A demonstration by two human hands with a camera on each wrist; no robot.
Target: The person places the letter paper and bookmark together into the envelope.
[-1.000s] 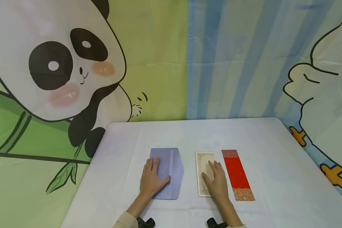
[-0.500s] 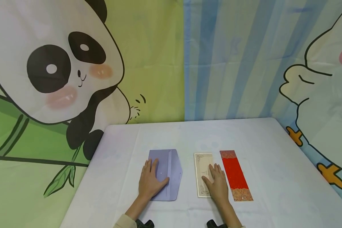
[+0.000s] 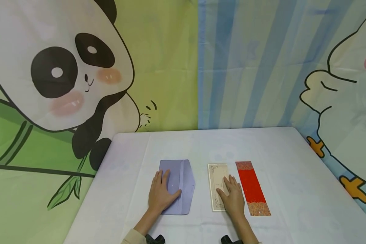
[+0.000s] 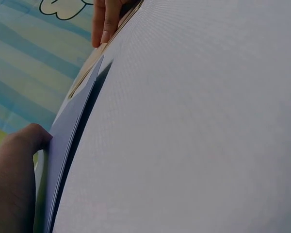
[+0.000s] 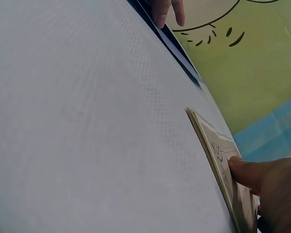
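Note:
A lavender envelope (image 3: 187,189) lies on the white table with its pointed flap unfolded to the right. My left hand (image 3: 162,192) rests on its left part, fingers and thumb spread. To the right is a cream card (image 3: 215,179) with a scrolled border; in the right wrist view its edge (image 5: 211,158) looks thick or layered. My right hand (image 3: 234,198) lies over the card's right half, thumb on its face and fingers extended. Just right of that hand, a red strip (image 3: 252,184) with gold glitter ends lies flat, untouched.
The white tabletop (image 3: 299,176) extends around these pieces, its far edge meeting a cloth backdrop (image 3: 167,67) printed with a panda and another cartoon animal. Black straps or mounts (image 3: 155,239) sit at both wrists.
The view has shifted slightly. Both hands stay in place on the envelope and the card, and the pieces keep their positions.

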